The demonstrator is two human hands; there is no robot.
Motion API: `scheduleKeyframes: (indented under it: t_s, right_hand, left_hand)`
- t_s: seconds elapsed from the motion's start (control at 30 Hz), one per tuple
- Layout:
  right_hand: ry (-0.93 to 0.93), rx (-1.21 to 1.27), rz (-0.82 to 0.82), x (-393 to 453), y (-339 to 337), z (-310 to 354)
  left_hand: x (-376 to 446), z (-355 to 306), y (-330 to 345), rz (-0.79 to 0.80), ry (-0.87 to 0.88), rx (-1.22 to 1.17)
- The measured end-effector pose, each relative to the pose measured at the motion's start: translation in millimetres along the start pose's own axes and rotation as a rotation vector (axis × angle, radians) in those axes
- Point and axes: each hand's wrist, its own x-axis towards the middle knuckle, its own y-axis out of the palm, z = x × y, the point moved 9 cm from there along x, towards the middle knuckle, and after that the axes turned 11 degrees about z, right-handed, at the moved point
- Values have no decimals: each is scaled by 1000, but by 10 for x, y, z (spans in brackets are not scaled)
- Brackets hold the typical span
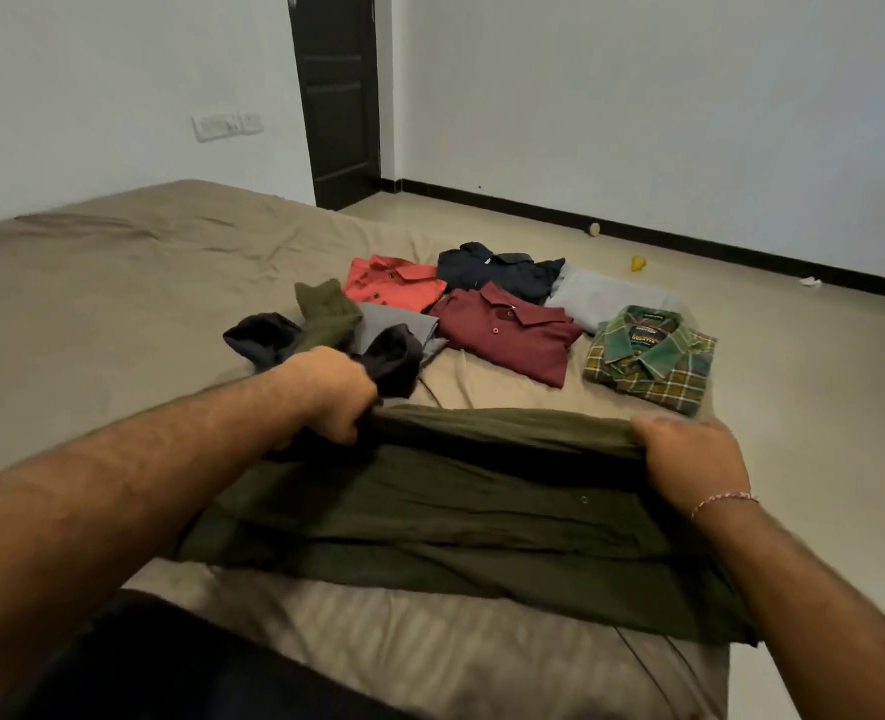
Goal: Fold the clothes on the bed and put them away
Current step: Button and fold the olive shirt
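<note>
Head view: my left hand (pixel 334 402) and right hand (pixel 690 459) grip far edge of olive shirt (pixel 456 517), lower centre frame on bed (pixel 92 304). Risk I see: uneven pull skews fold, or shirt slides off near edge.

Tan bed (pixel 118 283), folded shirts (pixel 508 330) (several)

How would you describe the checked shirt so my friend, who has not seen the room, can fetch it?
On the tan bed sheet, find the cluster of folded shirts near the bed's far right edge. The green and yellow checked shirt lies rightmost and nearest the floor, just right of the maroon polo shirt. It is the only patterned one, with a label inside its collar.
</note>
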Motion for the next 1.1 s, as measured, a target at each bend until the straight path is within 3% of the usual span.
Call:
scheduleKeyframes:
  t_s: [0.13,0.27,0.4,0.5,0.63,0.7,0.83,1.1]
  right_hand:
    - [-92,-16,118,-325,202,166]
    - [-165,-28,270,-551,528,317]
    - [-150,17,353,-659,704,262]
    - [-139,73,456,-680,714,208]
    - [-150,49,739,-725,635,192]
    - [-148,14,795,-645,477,259]
    - [-199,43,504,-181,-42,764]
    - [-488,213,-98,818,-494,2479]
  left_hand:
    - [-235,388,750,249,-216,-125]
    - [-375,494,1414,253,-305,-376]
    - [-396,290,1879,256,-216,-929]
    - [-358,374,1922,148,-243,-1209]
    - [-320,580,1858,160,-337,-1112]
    - [-283,709,1675,16,-362,-940]
    - [-239,928,1183,-461,-396,-866]
    - [573,1108,1150,-271,-437,-576]
